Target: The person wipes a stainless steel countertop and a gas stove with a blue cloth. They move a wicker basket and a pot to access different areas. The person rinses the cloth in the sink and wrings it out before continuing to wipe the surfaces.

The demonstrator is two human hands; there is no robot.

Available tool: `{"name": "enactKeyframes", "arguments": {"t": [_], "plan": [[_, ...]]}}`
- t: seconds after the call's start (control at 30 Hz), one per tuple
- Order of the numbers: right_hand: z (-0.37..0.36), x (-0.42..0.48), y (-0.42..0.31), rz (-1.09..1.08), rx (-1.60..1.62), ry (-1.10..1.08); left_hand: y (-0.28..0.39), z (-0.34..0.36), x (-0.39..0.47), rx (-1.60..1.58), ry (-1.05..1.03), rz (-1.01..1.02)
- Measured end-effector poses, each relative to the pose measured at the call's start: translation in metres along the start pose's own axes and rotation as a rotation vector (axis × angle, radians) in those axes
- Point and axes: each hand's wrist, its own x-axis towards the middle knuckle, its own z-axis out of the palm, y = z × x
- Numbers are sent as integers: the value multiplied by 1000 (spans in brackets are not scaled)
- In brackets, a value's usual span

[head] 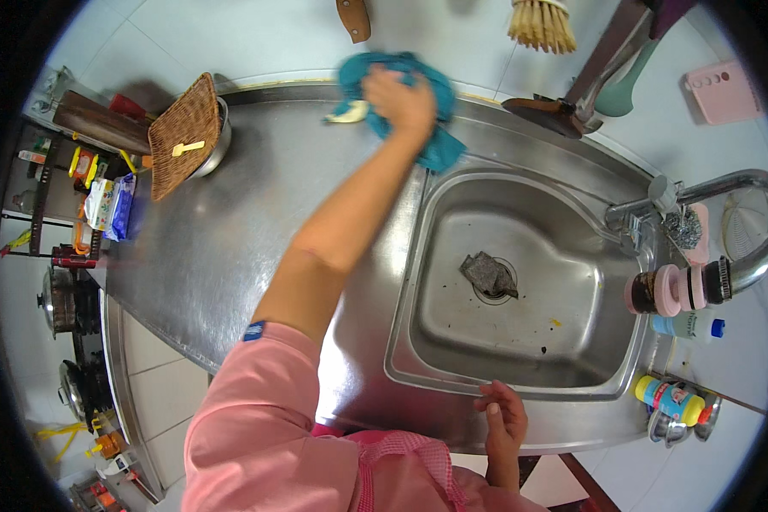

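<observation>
My left hand [400, 99] presses on a bunched teal cloth [445, 150] where the steel countertop [281, 166] meets the tiled wall. Both are slightly blurred. A cream-coloured piece [349, 113] shows at the cloth's left edge; whether it belongs to the cloth I cannot tell. My right hand [504, 413] hovers at the front rim of the sink, fingers loosely bent and holding nothing. Inside the steel sink [525, 345], a crumpled dark grey scrap of cloth or scouring pad [486, 275] lies partly over the drain, with small food bits around it.
A wicker basket [182, 147] leans against a metal bowl [223, 137] on the left. The faucet [678, 198], steel wool [683, 227] and a yellow bottle [672, 400] stand along the right side. A brush [543, 25] and utensils [589, 96] hang on the wall.
</observation>
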Motion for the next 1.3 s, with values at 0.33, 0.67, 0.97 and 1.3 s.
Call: {"name": "enactKeyframes", "arguments": {"t": [0.33, 0.67, 0.97, 1.3], "plan": [[39, 5, -3, -75, -204, -19, 12, -13, -8, 25, -220, 260], [49, -14, 9, -10, -166, 84, -145, -81, 162, 93, 192, 44], [48, -27, 10, -38, -200, 178, 9, 40, -35, 189, 54, 88], [81, -28, -11, -75, -289, 82, 66, -105, -95, -439, -653, 331]]}}
